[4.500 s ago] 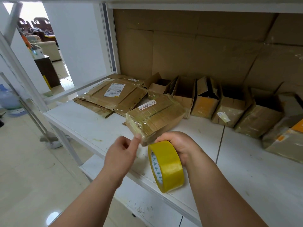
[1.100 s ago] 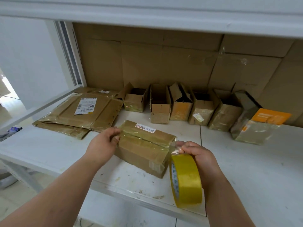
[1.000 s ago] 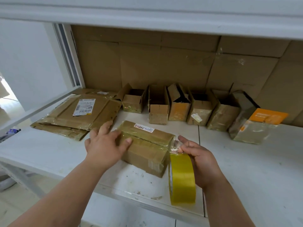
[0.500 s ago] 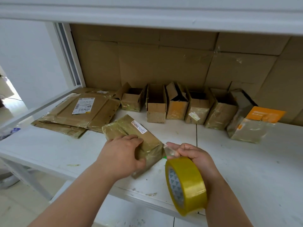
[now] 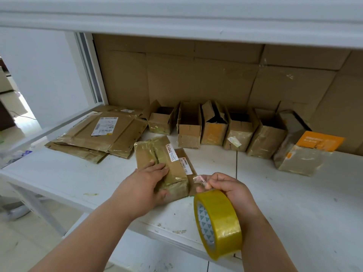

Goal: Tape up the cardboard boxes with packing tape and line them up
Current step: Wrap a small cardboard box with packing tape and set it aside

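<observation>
A small taped cardboard box [image 5: 157, 154] with a white label lies on the white shelf [image 5: 294, 203], its long side pointing away from me. My left hand [image 5: 146, 185] grips its near end, fingers on top and thumb on the front face. My right hand [image 5: 229, 190] carries a yellow roll of packing tape [image 5: 218, 222] hung on its fingers and pinches the loose clear tape end just right of the box. A row of several small cardboard boxes [image 5: 216, 128] stands along the back.
Flattened cardboard sheets [image 5: 102, 134] with a shipping label lie at the back left. A box with an orange flap [image 5: 306, 152] ends the row at the right. A cardboard panel [image 5: 196, 79] lines the back and an upper shelf [image 5: 176, 14] hangs overhead.
The left hand has turned the box from lying crosswise to pointing away from me. The right hand kept the roll and the tape end beside the box.
</observation>
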`<state>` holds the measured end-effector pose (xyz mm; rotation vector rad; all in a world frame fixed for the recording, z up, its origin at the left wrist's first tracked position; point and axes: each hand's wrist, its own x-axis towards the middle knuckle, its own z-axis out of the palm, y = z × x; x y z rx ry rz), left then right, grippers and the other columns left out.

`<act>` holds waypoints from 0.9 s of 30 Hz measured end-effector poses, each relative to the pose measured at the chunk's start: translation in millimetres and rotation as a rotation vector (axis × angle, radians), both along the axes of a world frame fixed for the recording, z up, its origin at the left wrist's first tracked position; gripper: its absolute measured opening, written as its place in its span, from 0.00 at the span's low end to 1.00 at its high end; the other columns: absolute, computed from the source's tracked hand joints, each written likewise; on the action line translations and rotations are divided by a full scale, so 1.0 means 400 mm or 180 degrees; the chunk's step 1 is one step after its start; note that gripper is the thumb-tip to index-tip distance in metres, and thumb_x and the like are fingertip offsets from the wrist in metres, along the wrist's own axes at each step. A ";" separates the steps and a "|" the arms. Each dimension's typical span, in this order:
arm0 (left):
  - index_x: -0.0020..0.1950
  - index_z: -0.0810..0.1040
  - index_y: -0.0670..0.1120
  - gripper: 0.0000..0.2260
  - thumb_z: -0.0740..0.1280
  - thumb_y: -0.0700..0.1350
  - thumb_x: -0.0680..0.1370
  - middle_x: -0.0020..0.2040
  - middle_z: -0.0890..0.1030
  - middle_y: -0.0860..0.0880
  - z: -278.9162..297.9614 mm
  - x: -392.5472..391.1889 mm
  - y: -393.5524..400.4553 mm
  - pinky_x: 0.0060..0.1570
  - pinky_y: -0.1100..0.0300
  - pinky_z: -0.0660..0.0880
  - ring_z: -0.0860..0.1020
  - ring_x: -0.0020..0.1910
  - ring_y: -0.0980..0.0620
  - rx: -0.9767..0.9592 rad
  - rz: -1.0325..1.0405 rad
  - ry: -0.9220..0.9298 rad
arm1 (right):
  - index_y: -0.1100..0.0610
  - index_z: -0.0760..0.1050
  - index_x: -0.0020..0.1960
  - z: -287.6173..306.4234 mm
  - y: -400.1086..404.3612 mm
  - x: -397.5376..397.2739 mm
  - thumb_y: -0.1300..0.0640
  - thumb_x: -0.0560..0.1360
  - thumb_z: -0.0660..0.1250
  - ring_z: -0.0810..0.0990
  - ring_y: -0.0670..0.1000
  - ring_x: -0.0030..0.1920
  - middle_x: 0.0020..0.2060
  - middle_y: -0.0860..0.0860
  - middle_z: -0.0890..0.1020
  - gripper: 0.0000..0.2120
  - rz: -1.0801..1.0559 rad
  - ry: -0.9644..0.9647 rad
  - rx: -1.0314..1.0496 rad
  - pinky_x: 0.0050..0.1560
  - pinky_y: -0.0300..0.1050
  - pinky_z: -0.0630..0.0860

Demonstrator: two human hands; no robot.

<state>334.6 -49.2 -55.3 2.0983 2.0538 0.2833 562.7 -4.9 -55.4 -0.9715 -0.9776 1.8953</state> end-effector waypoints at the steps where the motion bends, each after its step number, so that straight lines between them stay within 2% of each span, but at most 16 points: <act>1: 0.79 0.58 0.54 0.31 0.66 0.55 0.79 0.79 0.56 0.60 -0.001 -0.011 0.002 0.76 0.61 0.48 0.49 0.79 0.59 0.0072 0.0022 -0.0046 | 0.65 0.74 0.34 0.000 0.000 -0.003 0.67 0.66 0.66 0.83 0.56 0.40 0.51 0.61 0.84 0.03 0.0030 0.0020 0.0015 0.42 0.49 0.78; 4: 0.79 0.59 0.53 0.29 0.66 0.49 0.80 0.79 0.57 0.59 -0.011 -0.036 0.007 0.75 0.62 0.47 0.50 0.79 0.58 0.0259 0.0175 -0.0175 | 0.63 0.74 0.32 0.008 0.000 -0.019 0.70 0.70 0.64 0.81 0.55 0.39 0.48 0.59 0.83 0.09 0.0116 0.0036 0.0088 0.42 0.48 0.74; 7: 0.80 0.53 0.53 0.34 0.67 0.45 0.79 0.80 0.51 0.60 -0.010 -0.039 0.003 0.77 0.52 0.41 0.45 0.79 0.58 -0.0115 0.0173 -0.0377 | 0.63 0.73 0.33 0.015 0.001 -0.038 0.71 0.76 0.61 0.80 0.52 0.36 0.42 0.56 0.84 0.13 0.0238 -0.0028 0.0165 0.37 0.43 0.75; 9: 0.81 0.51 0.56 0.39 0.69 0.44 0.75 0.78 0.50 0.63 0.000 -0.036 -0.006 0.76 0.48 0.35 0.41 0.78 0.61 -0.0340 0.0193 -0.0761 | 0.62 0.74 0.34 0.014 0.007 -0.051 0.70 0.76 0.62 0.81 0.51 0.39 0.41 0.56 0.83 0.13 0.0317 -0.0155 0.0357 0.40 0.44 0.75; 11: 0.79 0.57 0.60 0.39 0.69 0.46 0.71 0.77 0.54 0.66 0.017 -0.029 -0.020 0.76 0.47 0.34 0.44 0.77 0.64 -0.0139 0.0434 -0.1374 | 0.59 0.76 0.34 0.016 0.008 -0.062 0.68 0.77 0.64 0.79 0.52 0.43 0.41 0.57 0.81 0.13 0.0386 -0.0388 0.0640 0.44 0.44 0.73; 12: 0.76 0.62 0.63 0.37 0.68 0.49 0.68 0.74 0.59 0.68 0.026 -0.026 -0.028 0.77 0.45 0.39 0.49 0.77 0.62 0.0142 0.0585 -0.1605 | 0.58 0.76 0.34 0.018 0.008 -0.068 0.67 0.77 0.64 0.78 0.53 0.43 0.40 0.57 0.80 0.14 0.0420 -0.0479 0.0759 0.45 0.43 0.73; 13: 0.70 0.69 0.65 0.32 0.67 0.51 0.66 0.69 0.65 0.71 0.033 -0.023 -0.035 0.77 0.43 0.48 0.57 0.76 0.60 0.0500 0.0710 -0.1806 | 0.58 0.76 0.34 0.020 0.008 -0.073 0.66 0.77 0.64 0.77 0.52 0.43 0.38 0.56 0.80 0.14 0.0458 -0.0538 0.0855 0.44 0.42 0.73; 14: 0.63 0.75 0.66 0.24 0.68 0.53 0.68 0.63 0.70 0.73 0.039 -0.020 -0.040 0.73 0.44 0.60 0.65 0.71 0.59 0.0808 0.0807 -0.1971 | 0.58 0.75 0.34 0.022 0.007 -0.078 0.66 0.78 0.64 0.78 0.50 0.42 0.37 0.54 0.80 0.13 0.0494 -0.0567 0.0921 0.43 0.40 0.73; 15: 0.55 0.80 0.63 0.14 0.71 0.54 0.71 0.57 0.75 0.70 0.046 -0.015 -0.042 0.65 0.48 0.68 0.71 0.63 0.60 0.1058 0.0861 -0.2120 | 0.59 0.74 0.35 0.021 0.007 -0.083 0.67 0.78 0.64 0.78 0.48 0.40 0.37 0.53 0.80 0.13 0.0524 -0.0573 0.0963 0.41 0.38 0.73; 16: 0.49 0.81 0.59 0.05 0.73 0.51 0.74 0.50 0.79 0.65 0.054 -0.005 -0.044 0.56 0.54 0.72 0.75 0.55 0.63 0.1206 0.0882 -0.2269 | 0.59 0.74 0.36 0.021 0.007 -0.087 0.67 0.78 0.64 0.77 0.48 0.39 0.37 0.53 0.80 0.12 0.0561 -0.0575 0.0996 0.39 0.37 0.73; 17: 0.44 0.81 0.56 0.03 0.72 0.48 0.76 0.44 0.81 0.61 0.060 0.004 -0.047 0.48 0.61 0.72 0.76 0.46 0.64 0.1264 0.0862 -0.2392 | 0.60 0.74 0.37 0.020 0.006 -0.090 0.66 0.78 0.64 0.76 0.49 0.39 0.38 0.54 0.79 0.11 0.0599 -0.0572 0.1027 0.38 0.38 0.73; 19: 0.38 0.80 0.52 0.07 0.70 0.47 0.77 0.33 0.79 0.56 0.076 0.024 -0.053 0.37 0.67 0.69 0.74 0.33 0.62 0.1255 0.0842 -0.2411 | 0.61 0.74 0.39 0.021 0.005 -0.096 0.66 0.78 0.64 0.74 0.52 0.38 0.40 0.58 0.77 0.09 0.0661 -0.0562 0.1091 0.38 0.39 0.72; 20: 0.38 0.80 0.51 0.09 0.69 0.48 0.78 0.32 0.79 0.54 0.081 0.033 -0.056 0.36 0.66 0.71 0.75 0.32 0.60 0.1214 0.0816 -0.2396 | 0.62 0.74 0.40 0.022 0.004 -0.100 0.66 0.77 0.64 0.74 0.52 0.38 0.40 0.58 0.77 0.08 0.0690 -0.0545 0.1111 0.38 0.39 0.72; 22: 0.42 0.82 0.50 0.11 0.65 0.53 0.80 0.38 0.83 0.51 0.086 0.047 -0.061 0.44 0.58 0.78 0.80 0.39 0.57 0.0984 0.0728 -0.2504 | 0.62 0.75 0.41 0.021 0.003 -0.105 0.64 0.77 0.66 0.75 0.50 0.38 0.40 0.57 0.78 0.06 0.0755 -0.0494 0.1143 0.40 0.40 0.73; 24: 0.46 0.83 0.52 0.12 0.64 0.57 0.79 0.43 0.84 0.52 0.085 0.054 -0.063 0.50 0.52 0.80 0.82 0.44 0.54 0.0613 0.0557 -0.2636 | 0.62 0.77 0.41 0.022 0.002 -0.108 0.59 0.73 0.70 0.75 0.51 0.40 0.40 0.57 0.78 0.06 0.0848 -0.0534 0.1228 0.44 0.44 0.72; 27: 0.45 0.82 0.54 0.07 0.71 0.56 0.75 0.39 0.83 0.54 0.087 0.059 -0.065 0.40 0.63 0.77 0.79 0.37 0.61 0.0427 0.0415 -0.2266 | 0.58 0.78 0.39 0.021 0.004 -0.110 0.54 0.70 0.69 0.75 0.53 0.44 0.40 0.57 0.77 0.06 0.0946 -0.0610 0.1368 0.50 0.48 0.70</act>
